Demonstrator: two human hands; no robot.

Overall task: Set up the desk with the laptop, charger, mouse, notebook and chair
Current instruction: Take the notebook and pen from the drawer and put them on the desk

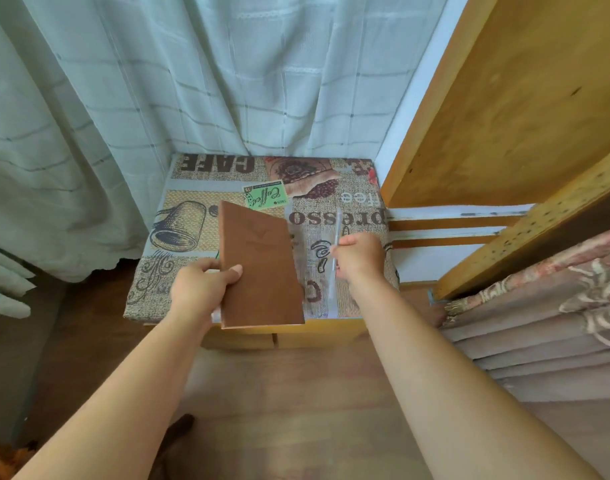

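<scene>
At frame centre, our left hand (206, 282) grips a brown notebook (260, 268); our right hand (359, 254) pinches a translucent pen (336, 237), its fingertips hidden from us.

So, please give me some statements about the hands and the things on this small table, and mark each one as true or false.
1. The left hand holds a brown leather-look notebook. True.
2. The right hand is empty. False: it grips a clear plastic pen.
3. The small table's coffee-print cloth shows the word CAFE. True.
4. A laptop lies on the cloth. False: none is visible.
5. Pale checked curtains hang behind the table. True.
</scene>
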